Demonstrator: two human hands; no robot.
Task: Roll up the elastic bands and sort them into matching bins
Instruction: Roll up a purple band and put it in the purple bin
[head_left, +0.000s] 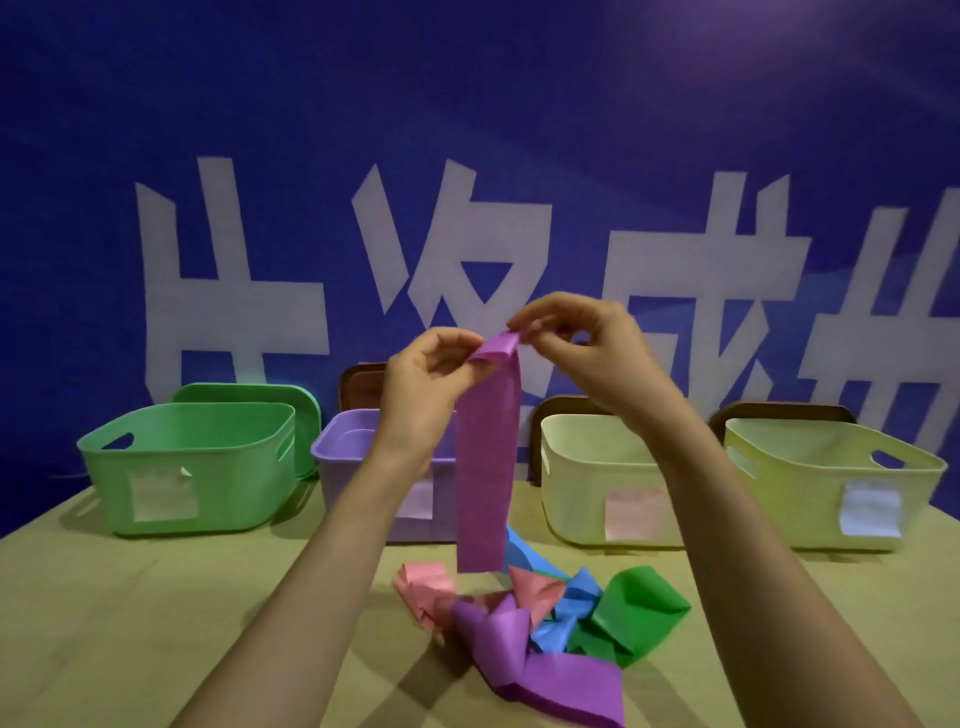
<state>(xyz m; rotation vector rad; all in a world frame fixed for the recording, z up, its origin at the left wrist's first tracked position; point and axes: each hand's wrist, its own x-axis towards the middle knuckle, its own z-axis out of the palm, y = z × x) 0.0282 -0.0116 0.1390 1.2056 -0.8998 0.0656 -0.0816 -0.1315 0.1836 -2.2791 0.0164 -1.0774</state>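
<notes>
Table (130, 623) carried a far row, left to right: green bin (208, 499), purple bin (343, 467), cream bin (576, 493), yellow bin (810, 493). Band pile (545, 623) lay near centre. Purple band (485, 467) hung above it, top end pinched by left hand (421, 384) and right hand (587, 343).

Four bins (234, 467) — two purple bands (488, 467), at least one each pink (423, 590), blue (563, 618), green (639, 608); two hands (421, 384).
</notes>
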